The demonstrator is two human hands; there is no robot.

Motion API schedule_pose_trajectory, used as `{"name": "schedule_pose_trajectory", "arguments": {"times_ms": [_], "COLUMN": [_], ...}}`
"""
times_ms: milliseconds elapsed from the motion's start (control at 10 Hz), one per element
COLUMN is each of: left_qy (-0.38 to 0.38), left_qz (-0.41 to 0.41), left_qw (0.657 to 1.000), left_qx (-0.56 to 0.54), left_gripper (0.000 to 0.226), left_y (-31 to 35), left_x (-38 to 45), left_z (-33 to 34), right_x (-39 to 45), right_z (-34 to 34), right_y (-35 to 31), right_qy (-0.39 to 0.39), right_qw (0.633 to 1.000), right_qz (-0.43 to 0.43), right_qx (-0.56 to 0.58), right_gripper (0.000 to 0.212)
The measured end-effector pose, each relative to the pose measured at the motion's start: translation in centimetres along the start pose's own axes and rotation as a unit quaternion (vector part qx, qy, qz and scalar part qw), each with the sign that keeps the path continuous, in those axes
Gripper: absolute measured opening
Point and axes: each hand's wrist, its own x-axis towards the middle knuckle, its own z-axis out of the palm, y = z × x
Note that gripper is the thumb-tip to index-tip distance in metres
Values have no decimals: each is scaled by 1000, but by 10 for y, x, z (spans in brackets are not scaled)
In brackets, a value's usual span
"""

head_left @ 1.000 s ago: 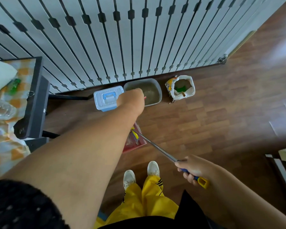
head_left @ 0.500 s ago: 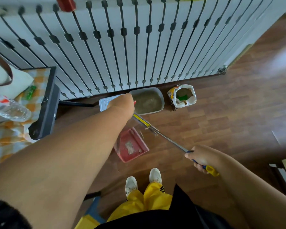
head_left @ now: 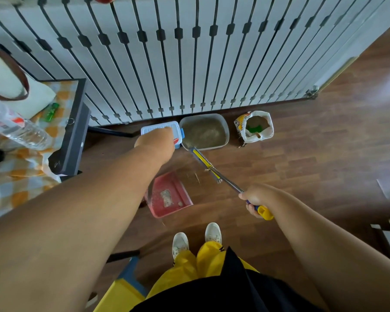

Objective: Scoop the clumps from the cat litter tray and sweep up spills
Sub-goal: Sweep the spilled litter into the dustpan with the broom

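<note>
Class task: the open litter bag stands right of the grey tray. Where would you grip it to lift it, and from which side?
Probably grip the litter bag by its rolled-down white rim, coming from above. It stands upright with its mouth open upward, so a sideways squeeze could tip it and spill litter.

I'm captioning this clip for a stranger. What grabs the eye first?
The two bare arms reaching down: the right hand grips a long broom angled toward the grey litter tray by the fence. Below the left hand, a red dustpan holds swept litter.
</note>
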Motion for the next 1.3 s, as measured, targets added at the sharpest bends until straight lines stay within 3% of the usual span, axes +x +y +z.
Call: {"name": "schedule_pose_trajectory", "arguments": {"times_ms": [100, 200, 300, 400, 500, 600, 900, 1000, 1100, 1300], "left_qy": [2, -7, -5, 5, 9, 13, 29, 33, 44, 47], "left_qz": [1, -11, -19, -18, -16, -14, -13, -9, -7, 4], "left_qw": [1000, 1000, 1000, 1000, 1000, 1000, 999, 999, 999, 999], "left_qx": [7, 4, -1, -3, -5, -4, -13, -7, -2, -6], "left_gripper": [36, 36, 31, 28, 27, 26, 25, 22, 22, 26], "left_y": [-4, -8, -11, -17, -26, -32, -44, -47, -49, -45], "left_x": [1, 1, 1, 3, 6, 5, 1, 3, 5, 12], "left_z": [1, 2, 7, 10, 12, 17, 21, 22, 23, 22], "right_x": [-5, -5, -9, -36, -35, -34, -1, 12, 35, 62], "right_z": [5, 8, 17, 26, 25, 23, 92, 114, 121, 83], "right_y": [0, 1, -8, -19, -18, -10, -52, -67, -67, -17], "right_qy": [6, 90, 125, 152, 138, 153, 168, 169, 191, 240], "right_qw": [1000, 971, 936, 866, 843, 889, 813, 807, 834, 819], "right_qz": [-14, -152, -185, -147, -151, -238, -328, -309, -256, -204], "right_qx": [-22, -164, -272, -453, -497, -359, -452, -474, -449, -479], "right_gripper": [27, 20, 31, 48, 48, 19, 28, 35, 51, 40]}}
